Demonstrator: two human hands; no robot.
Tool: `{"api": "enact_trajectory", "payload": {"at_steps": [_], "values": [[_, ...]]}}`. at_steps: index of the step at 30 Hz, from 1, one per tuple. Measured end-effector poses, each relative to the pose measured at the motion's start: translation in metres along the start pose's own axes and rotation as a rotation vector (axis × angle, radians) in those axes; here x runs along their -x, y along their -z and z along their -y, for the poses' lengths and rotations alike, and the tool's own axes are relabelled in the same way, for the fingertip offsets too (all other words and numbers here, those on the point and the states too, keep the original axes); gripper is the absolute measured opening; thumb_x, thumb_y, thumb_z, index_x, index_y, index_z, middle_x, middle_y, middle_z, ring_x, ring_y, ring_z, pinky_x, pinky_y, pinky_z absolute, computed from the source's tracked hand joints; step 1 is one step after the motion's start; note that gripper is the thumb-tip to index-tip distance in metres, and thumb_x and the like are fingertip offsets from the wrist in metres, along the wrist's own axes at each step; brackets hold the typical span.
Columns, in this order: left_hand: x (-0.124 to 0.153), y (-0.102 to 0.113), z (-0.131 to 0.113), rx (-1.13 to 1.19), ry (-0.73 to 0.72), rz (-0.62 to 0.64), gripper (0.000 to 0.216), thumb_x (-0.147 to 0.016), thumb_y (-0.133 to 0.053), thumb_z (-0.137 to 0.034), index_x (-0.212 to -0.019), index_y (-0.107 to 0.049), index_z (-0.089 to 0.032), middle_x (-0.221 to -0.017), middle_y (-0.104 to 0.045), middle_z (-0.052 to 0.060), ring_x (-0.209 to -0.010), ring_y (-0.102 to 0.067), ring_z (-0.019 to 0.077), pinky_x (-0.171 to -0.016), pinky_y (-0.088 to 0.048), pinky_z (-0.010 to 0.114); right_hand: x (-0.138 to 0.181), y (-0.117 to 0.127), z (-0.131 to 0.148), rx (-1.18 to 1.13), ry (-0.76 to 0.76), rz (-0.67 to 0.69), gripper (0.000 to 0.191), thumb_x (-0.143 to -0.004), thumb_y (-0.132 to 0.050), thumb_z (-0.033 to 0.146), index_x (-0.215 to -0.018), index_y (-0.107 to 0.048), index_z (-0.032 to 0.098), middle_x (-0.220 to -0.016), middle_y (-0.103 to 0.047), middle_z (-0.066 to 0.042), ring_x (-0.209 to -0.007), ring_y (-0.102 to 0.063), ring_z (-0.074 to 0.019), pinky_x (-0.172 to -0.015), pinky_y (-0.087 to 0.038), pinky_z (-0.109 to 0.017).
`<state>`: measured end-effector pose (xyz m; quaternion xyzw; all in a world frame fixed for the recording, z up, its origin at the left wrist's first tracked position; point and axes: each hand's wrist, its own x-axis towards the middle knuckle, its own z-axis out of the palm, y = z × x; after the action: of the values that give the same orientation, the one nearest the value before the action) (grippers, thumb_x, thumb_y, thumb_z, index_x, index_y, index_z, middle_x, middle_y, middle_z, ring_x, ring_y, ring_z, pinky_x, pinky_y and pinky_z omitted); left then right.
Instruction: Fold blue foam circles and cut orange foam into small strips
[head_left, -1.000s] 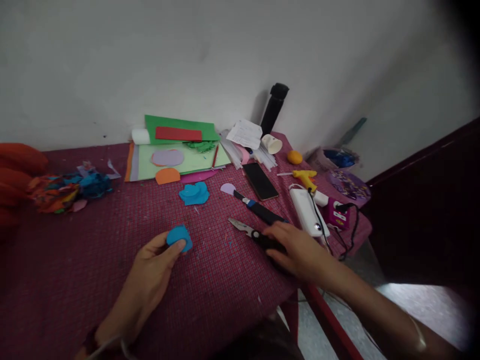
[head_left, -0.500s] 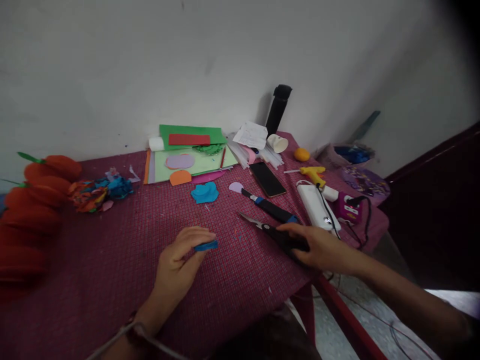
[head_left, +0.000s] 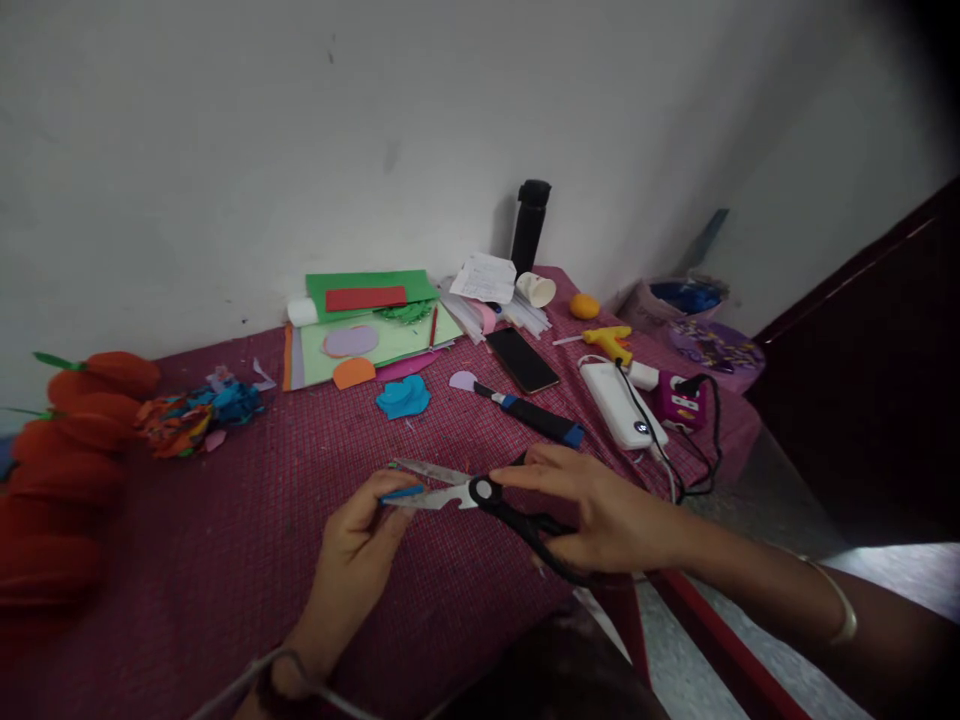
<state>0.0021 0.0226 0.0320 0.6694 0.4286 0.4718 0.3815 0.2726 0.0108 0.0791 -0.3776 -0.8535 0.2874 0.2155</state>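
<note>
My left hand [head_left: 358, 548] pinches a small blue foam piece [head_left: 401, 493] edge-on above the red checked tablecloth [head_left: 247, 520]. My right hand [head_left: 600, 515] grips the black handles of a pair of scissors [head_left: 480, 495]. The scissors' silver blades are spread and reach the blue piece from the right. A blue foam flower [head_left: 403, 396] lies on the cloth behind the hands.
A craft knife [head_left: 529, 412], phone [head_left: 523, 360], white power bank [head_left: 619, 403], yellow glue gun [head_left: 609, 342] and pink charger [head_left: 679, 403] lie at right. Coloured sheets [head_left: 367, 325], a black bottle [head_left: 529, 226] and paper cup [head_left: 536, 289] stand by the wall. Orange paper shapes [head_left: 67, 430] fill the left.
My right hand lifted the scissors off the cloth and brought them left with blades spread to the blue piece. My left hand turned the piece edge-on.
</note>
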Motion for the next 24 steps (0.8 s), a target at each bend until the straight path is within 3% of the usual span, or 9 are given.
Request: {"api": "enact_trajectory", "payload": {"at_steps": [6,14,24], "values": [[-0.001,0.001,0.002,-0.006,-0.012,0.028,0.022,-0.084,-0.056,-0.011,-0.093,-0.068,-0.027,-0.093,-0.071,0.002,-0.091,-0.065,0.0188,-0.080,-0.053,0.032,-0.004,0.000,-0.002,0.021,0.024,0.004,0.067,-0.070,-0.060,0.008,-0.134,-0.051,0.025,-0.097,-0.059,-0.005,-0.086,-0.055,-0.0191,-0.075,-0.044,-0.033],[0.001,-0.001,0.004,-0.002,-0.026,0.050,0.022,-0.084,-0.058,-0.012,-0.092,-0.069,-0.028,-0.088,-0.072,0.000,-0.078,-0.066,0.0159,-0.070,-0.053,0.027,-0.003,0.000,-0.002,0.046,0.032,0.032,0.065,-0.071,-0.060,0.009,-0.134,-0.052,0.025,-0.097,-0.060,-0.005,-0.085,-0.055,-0.0188,-0.073,-0.040,-0.032],[0.003,-0.001,0.016,-0.004,-0.042,0.023,0.021,-0.080,-0.062,-0.011,-0.091,-0.072,-0.027,-0.091,-0.073,0.000,-0.084,-0.067,0.0160,-0.084,-0.051,0.029,-0.002,0.000,-0.004,0.091,0.040,0.052,0.060,-0.075,-0.059,0.011,-0.132,-0.053,0.024,-0.092,-0.059,-0.005,-0.080,-0.053,-0.0176,-0.070,-0.039,-0.030]]}}
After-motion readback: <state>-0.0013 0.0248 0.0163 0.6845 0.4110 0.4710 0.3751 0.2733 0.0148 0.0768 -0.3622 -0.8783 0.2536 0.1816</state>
